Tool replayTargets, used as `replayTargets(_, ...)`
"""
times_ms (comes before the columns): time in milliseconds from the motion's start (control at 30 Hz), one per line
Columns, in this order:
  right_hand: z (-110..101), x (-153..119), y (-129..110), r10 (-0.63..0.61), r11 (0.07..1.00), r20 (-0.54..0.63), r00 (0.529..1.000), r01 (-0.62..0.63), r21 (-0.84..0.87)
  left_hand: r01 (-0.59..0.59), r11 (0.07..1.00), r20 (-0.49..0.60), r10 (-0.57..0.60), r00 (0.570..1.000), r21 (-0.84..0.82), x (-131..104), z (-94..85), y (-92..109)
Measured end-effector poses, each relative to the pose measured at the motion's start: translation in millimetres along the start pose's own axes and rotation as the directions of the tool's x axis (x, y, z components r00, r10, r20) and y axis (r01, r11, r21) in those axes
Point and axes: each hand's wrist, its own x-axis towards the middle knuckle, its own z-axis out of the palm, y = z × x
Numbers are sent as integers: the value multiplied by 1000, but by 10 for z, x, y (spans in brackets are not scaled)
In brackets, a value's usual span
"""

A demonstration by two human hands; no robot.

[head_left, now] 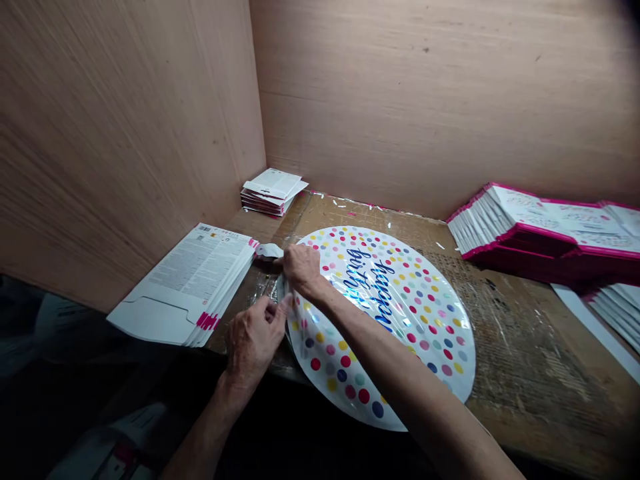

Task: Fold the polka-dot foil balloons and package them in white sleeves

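A flat, round foil balloon [425, 287], white with many coloured dots and blue script lettering, lies on the brown work surface. My right hand [301, 267] reaches across it, fingers curled closed at its upper left edge. A pale tab [269, 251] sticks out to the left beside that hand. Lower down, my left hand [256, 335] is closed in a pinch at the balloon's left rim, thumb and forefinger together. Crinkled clear plastic [267, 285] shows between the two hands. What lies inside the right hand's fingers is mostly hidden.
A stack of printed white cards [190, 280] lies to the left, and a smaller stack [274, 188] stands in the back corner. Pink-edged folded packs [555, 223] sit at the right. Wooden panels [440, 100] close off the back and left. Paper scraps dot the cardboard [370, 211].
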Motion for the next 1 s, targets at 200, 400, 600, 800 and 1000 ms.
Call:
replayTargets(200, 74, -8, 212, 138, 965, 26, 990, -140, 220, -64, 996, -110, 71, 991, 63, 549, -71, 186)
replayTargets(400, 144, -30, 238, 209, 910, -22, 978, -186, 370, 49, 993, -205, -25, 978, 111, 849, -9, 216)
replayTargets(600, 186, 13, 217, 252, 852, -56, 966, -193, 487, -73, 989, -116, 87, 989, 126, 918, 84, 210)
replayTargets(800, 165, -134, 491, 317, 626, -25, 948, -190, 757, -111, 959, 33, 106, 994, 261, 1036, 152, 102)
replayTargets(1000, -43, -859, 1325, 470, 392, 57, 881, -266, 881, -216, 916, 77, 202, 976, 339, 857, -24, 296)
